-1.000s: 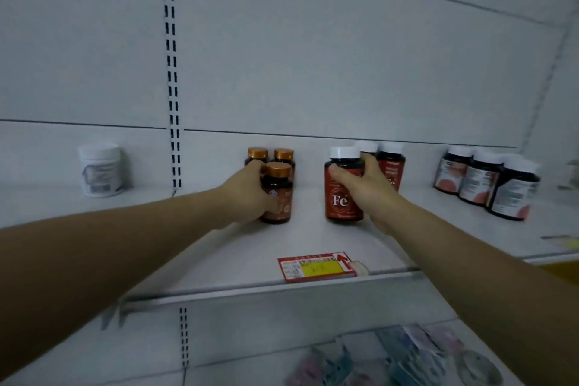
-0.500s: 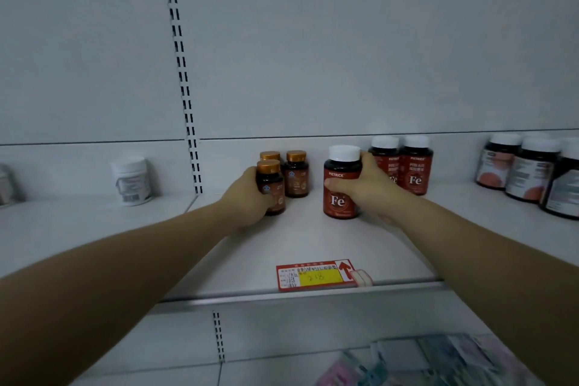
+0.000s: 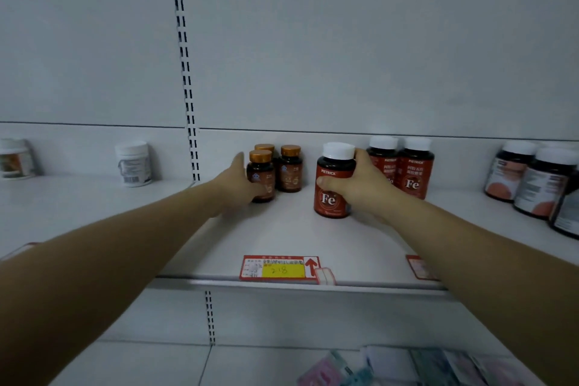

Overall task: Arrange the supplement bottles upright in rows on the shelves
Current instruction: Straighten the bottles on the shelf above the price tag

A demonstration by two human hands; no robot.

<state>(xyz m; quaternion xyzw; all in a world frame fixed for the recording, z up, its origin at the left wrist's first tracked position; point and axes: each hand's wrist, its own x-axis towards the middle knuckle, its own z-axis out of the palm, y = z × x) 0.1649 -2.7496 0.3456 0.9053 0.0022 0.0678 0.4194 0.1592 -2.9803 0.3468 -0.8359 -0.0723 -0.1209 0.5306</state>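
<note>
Shelf stock, one bay.

Hidden or unclear:
- The rear gold-capped bottle (image 3: 265, 147) is covered by the one in front, so only its cap is seen.
- The left of two back-row Fe bottles (image 3: 383, 156) is partly covered by the right hand (image 3: 360, 186); its neighbour (image 3: 415, 173) is seen whole.
- A jar (image 3: 14, 158) is cut off by the left edge, and the white-capped dark bottles (image 3: 543, 186) by the right edge.
- A red tag (image 3: 418, 265) is half hidden by the right forearm.
- The packets (image 3: 407, 367) on the lower shelf are too blurred to be read.

Hands:
- The left hand (image 3: 239, 186), blurred, is laid against the front gold-capped bottle (image 3: 261, 174). Its thumb is raised clear at the bottle's left and its fingers are rested on the lower front. The hold looks loosened, not clasped.
- The front Fe bottle (image 3: 332, 197) is gripped by the right hand. The thumb is laid across the label and the fingers are wrapped round the right side up to the white cap.

Positions: all bottles are upright on the shelf (image 3: 282, 238). A third gold-capped bottle (image 3: 290, 170) is placed just right of the front one. The gripped Fe bottle is set forward of its row. A white tub (image 3: 134, 163) is kept well to the left, and a price label (image 3: 275, 268) is fixed at the front lip.
</note>
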